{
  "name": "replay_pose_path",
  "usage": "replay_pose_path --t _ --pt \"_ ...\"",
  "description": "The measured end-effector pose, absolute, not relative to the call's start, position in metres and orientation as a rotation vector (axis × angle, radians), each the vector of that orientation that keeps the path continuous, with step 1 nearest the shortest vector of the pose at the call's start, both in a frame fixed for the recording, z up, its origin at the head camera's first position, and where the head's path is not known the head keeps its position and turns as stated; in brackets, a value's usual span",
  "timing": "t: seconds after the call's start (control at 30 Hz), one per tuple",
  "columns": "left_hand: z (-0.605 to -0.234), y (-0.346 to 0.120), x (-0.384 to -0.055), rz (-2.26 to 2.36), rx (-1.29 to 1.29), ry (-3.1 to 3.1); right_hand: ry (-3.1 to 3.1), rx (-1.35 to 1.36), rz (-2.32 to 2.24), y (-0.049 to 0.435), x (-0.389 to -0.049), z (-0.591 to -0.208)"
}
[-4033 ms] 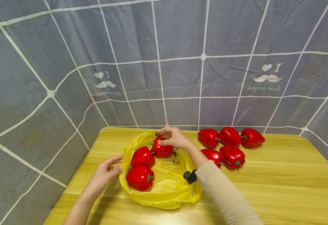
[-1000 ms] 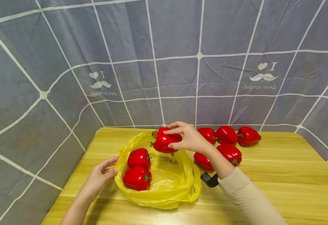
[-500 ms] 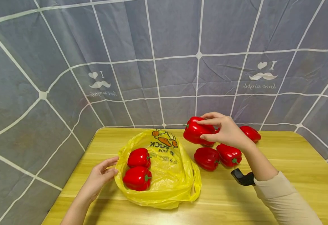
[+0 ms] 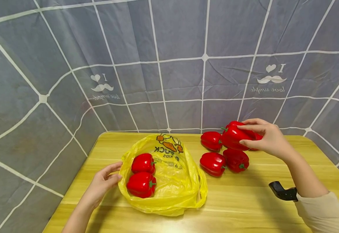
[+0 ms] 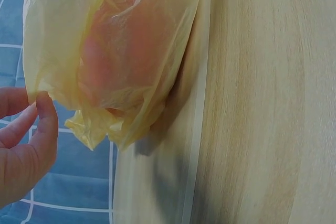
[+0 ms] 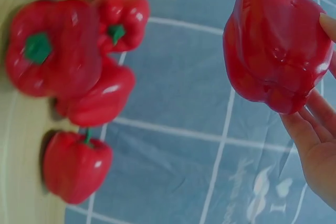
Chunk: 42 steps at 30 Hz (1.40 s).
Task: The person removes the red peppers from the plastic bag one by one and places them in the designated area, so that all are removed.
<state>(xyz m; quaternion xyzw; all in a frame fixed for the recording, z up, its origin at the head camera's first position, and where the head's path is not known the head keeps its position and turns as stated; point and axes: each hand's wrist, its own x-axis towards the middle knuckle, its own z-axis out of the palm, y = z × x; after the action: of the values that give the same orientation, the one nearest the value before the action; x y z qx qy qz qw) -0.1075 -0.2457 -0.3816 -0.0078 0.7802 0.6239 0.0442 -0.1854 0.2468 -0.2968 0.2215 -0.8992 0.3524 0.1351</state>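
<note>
My right hand (image 4: 269,139) grips a red bell pepper (image 4: 235,136) with a green stem, held up over the loose peppers at the back right. In the right wrist view this bell pepper (image 6: 278,43) sits between thumb and fingers, away from the others. My left hand (image 4: 103,181) pinches the left rim of a yellow plastic bag (image 4: 172,191). The left wrist view shows thumb and finger meeting on the bag's film (image 5: 52,35). Inside the wide-mouthed bag, two red bell peppers (image 4: 141,184) lie side by side at the left.
Several more red bell peppers (image 4: 213,164) lie to the bag's right, one partly hidden behind the held pepper and hand. The wooden table (image 4: 239,210) runs back to a grey curtain (image 4: 184,81) with white lines. A black strap-like piece (image 4: 283,191) is on my right wrist.
From inside the bag, my right hand has lifted the bell pepper out and carried it right, over the loose peppers. The left hand keeps its place at the bag's rim.
</note>
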Motion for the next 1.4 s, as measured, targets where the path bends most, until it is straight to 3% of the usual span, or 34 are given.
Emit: replay_pose_path --t 1.4 --pt "-0.38 -0.244 -0.11 1.897 0.014 2.394 -2.729 0.324 0.93 0.34 -0.172 -0.376"
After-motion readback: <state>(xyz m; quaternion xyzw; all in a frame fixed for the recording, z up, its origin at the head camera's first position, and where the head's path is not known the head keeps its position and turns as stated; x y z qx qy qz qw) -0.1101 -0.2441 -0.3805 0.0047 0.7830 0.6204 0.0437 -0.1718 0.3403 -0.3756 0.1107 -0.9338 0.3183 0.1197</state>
